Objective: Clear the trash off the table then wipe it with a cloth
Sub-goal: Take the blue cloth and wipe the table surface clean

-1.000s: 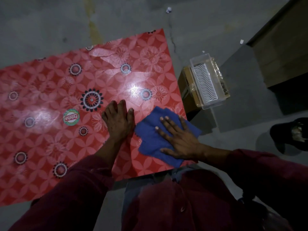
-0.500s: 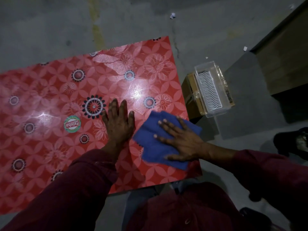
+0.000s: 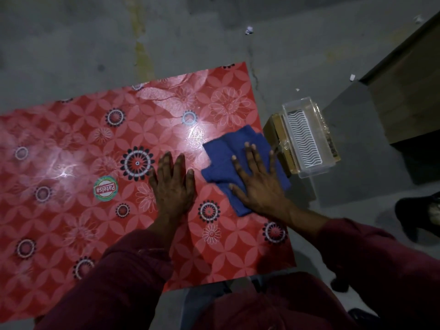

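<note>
a person wipes a red flowered worktop with a blue cloth.

the right hand presses the cloth flat near the worktop's right edge, fingers straight and spread to cover more surface. the left hand lies flat just beside it, fingers together, likely bracing. no trash shows on the worktop.

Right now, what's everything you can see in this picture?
table: one, red flowered cover, centre and left
cloth: one, blue, on the table's right part
sticker: one, round, green and red, on the table left of the hands
clear box: one, transparent, on a brown box right of the table
paper scraps: a few, white, on the grey floor
left hand: flat on the table
right hand: flat on the cloth
</note>
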The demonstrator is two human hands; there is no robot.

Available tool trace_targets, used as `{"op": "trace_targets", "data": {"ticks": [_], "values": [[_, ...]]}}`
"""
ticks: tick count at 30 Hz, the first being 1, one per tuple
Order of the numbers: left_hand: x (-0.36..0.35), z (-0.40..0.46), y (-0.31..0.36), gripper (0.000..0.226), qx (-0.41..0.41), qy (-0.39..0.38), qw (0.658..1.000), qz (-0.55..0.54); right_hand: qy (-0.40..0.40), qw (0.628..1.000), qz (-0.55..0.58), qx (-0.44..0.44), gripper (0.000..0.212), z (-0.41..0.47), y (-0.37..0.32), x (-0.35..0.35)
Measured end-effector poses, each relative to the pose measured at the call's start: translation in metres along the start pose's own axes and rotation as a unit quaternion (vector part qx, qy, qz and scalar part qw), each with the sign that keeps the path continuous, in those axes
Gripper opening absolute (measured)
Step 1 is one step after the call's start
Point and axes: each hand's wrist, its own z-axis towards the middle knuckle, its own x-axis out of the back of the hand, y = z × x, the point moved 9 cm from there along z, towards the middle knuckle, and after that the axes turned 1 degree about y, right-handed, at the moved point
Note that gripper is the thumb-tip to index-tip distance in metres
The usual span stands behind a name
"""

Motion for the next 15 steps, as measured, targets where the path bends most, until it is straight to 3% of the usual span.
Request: {"op": "trace_targets", "data": {"ticks": [4, 6, 15], "values": [[-0.002, 0.000, -0.001, 0.051, 0.005, 0.011, 1.000, -0.007, -0.027, 0.985, 0.000, 0.172, 0.083, -0.035, -0.035, -0.004], [-0.003, 0.000, -0.001, 0.051, 0.004, 0.012, 1.000, -0.009, -0.030, 0.980, -0.015, 0.196, 0.084, -0.020, -0.028, -0.003], [0.000, -0.001, 0.000, 0.051, 0.016, 0.003, 1.000, -0.008, 0.007, 0.998, -0.017, -0.055, 0.084, 0.095, 0.023, 0.001]]}}
